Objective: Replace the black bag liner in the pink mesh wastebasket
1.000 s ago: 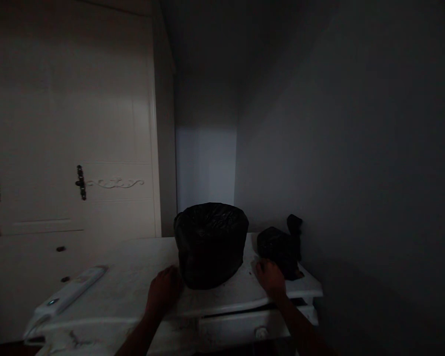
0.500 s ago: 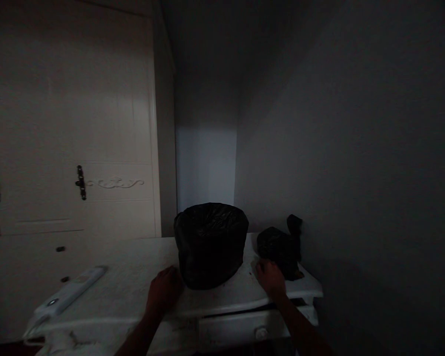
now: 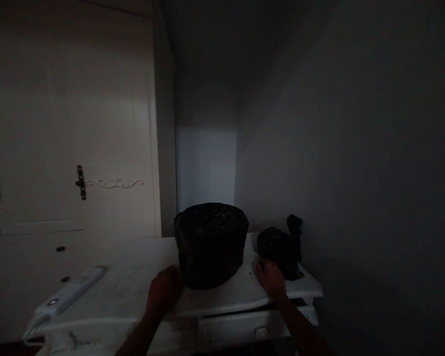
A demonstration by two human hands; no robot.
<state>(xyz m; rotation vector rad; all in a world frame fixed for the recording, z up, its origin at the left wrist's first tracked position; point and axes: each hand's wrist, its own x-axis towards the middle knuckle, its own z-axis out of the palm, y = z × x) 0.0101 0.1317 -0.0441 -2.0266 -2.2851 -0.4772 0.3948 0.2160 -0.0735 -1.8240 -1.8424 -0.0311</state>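
Note:
A bin lined with a black plastic bag (image 3: pixel 211 252) stands upright on the white table (image 3: pixel 129 287); the bag's edge is folded over the rim. My left hand (image 3: pixel 166 288) rests on the tabletop just left of the bin, fingers curled in, with nothing seen in it. On the other side, my right hand (image 3: pixel 270 278) lies on the table with its fingers bent, also without any object showing. Right behind it sits a full black plastic bag (image 3: pixel 280 249), its top twisted upward. Dim light hides the finger details.
A white power strip (image 3: pixel 72 290) lies along the table's left edge, with a cable. Under the top is a drawer with a round knob (image 3: pixel 261 333), slightly gapped. A white wardrobe (image 3: pixel 114 123) stands at the left, and a grey wall (image 3: pixel 348 163) closes off the right.

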